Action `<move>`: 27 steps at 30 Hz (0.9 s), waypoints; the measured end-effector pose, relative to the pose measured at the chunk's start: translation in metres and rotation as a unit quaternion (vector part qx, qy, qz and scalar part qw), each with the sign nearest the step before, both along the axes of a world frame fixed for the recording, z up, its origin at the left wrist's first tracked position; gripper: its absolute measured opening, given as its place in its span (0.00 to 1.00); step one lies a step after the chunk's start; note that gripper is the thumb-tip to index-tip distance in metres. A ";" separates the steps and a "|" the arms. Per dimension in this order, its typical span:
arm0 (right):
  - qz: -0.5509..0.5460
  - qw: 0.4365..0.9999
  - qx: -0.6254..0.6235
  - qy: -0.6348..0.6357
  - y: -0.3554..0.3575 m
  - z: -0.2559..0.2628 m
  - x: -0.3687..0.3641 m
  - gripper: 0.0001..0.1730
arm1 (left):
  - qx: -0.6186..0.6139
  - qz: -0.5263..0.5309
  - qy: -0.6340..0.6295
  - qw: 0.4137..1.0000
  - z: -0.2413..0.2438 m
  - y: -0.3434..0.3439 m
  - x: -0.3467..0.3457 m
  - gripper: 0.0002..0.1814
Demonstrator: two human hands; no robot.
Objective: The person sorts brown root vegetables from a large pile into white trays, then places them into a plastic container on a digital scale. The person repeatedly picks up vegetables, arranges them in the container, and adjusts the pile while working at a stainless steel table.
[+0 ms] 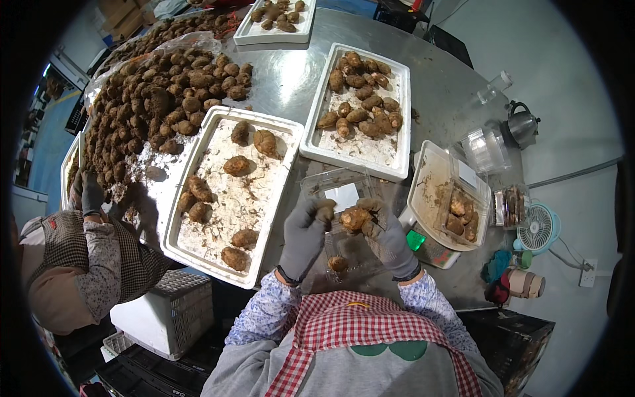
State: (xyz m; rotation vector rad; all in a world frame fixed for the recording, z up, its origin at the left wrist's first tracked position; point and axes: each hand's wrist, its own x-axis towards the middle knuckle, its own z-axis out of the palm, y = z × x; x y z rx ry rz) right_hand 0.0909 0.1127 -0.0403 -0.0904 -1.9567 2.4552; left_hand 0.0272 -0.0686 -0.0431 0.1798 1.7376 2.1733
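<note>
In a grey glove, my left hand [303, 238] is closed around a brownish rounded thing at its fingertips, probably a taro corm [325, 210]. My right hand [389, 237], gloved too, grips another taro corm [354, 218] between thumb and fingers. Both hands are over an open clear plastic clamshell box [342, 258], which has one small corm [338, 263] inside and a white label [342, 196] on its lid. Left of my hands, a white foam tray [265, 198] bears several corms spaced apart. A second foam tray [325, 144] beyond holds many more.
Right of my hands, a filled clamshell [461, 218] rests on a scale's pan [421, 183]. Clear boxes [486, 149], a kettle [522, 125] and a small fan [538, 227] stand farther right. A large corm heap [163, 99] lies left, by a co-worker's gloved hand [92, 193].
</note>
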 end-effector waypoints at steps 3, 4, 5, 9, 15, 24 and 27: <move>-0.007 0.994 0.097 -0.045 0.014 -0.004 0.007 0.21 | -0.201 0.081 0.139 0.966 -0.010 -0.007 -0.021 0.14; 0.019 0.990 0.125 -0.055 0.020 -0.006 0.011 0.21 | -0.265 0.068 0.164 0.948 -0.008 -0.012 -0.026 0.15; 0.044 0.985 0.153 -0.065 0.026 -0.007 0.016 0.21 | -0.370 0.042 0.246 0.895 -0.014 -0.019 -0.029 0.14; 0.148 0.913 0.372 -0.080 0.037 -0.023 0.038 0.18 | -0.488 -0.007 0.319 0.812 -0.030 -0.030 -0.039 0.13; 0.051 0.836 0.545 0.041 0.038 -0.022 0.030 0.08 | -0.430 0.145 0.412 0.790 -0.017 0.019 -0.090 0.17; -0.084 0.770 0.633 -0.014 0.037 -0.035 0.015 0.25 | -0.499 -0.017 0.462 0.733 -0.013 0.149 -0.199 0.26; -0.080 0.747 0.658 -0.048 0.028 -0.047 0.018 0.25 | -0.589 -0.097 0.434 0.675 -0.037 0.180 -0.234 0.27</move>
